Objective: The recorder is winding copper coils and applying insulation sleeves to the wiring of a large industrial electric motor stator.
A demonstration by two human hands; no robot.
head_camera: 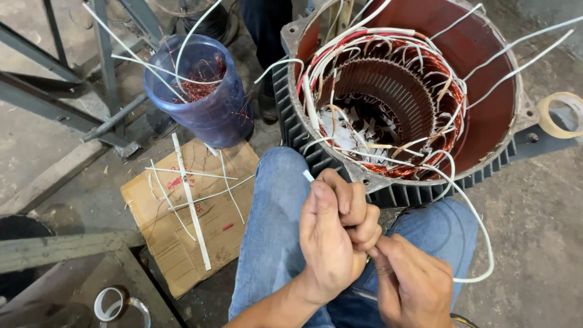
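White sleeving (309, 175) pokes up-left from the left hand (333, 234), its grip pinched shut around it; the right hand (413, 282) clasps the trailing length just beside.

The motor housing (401, 91) stands beyond the person's knees, windings (388, 103) inside it. To its left sits a bucket (203, 91), with cardboard (194, 212) on the floor nearer the person, strips (191, 200) on it. A tape roll (562, 114) lies right, perhaps touching the housing.
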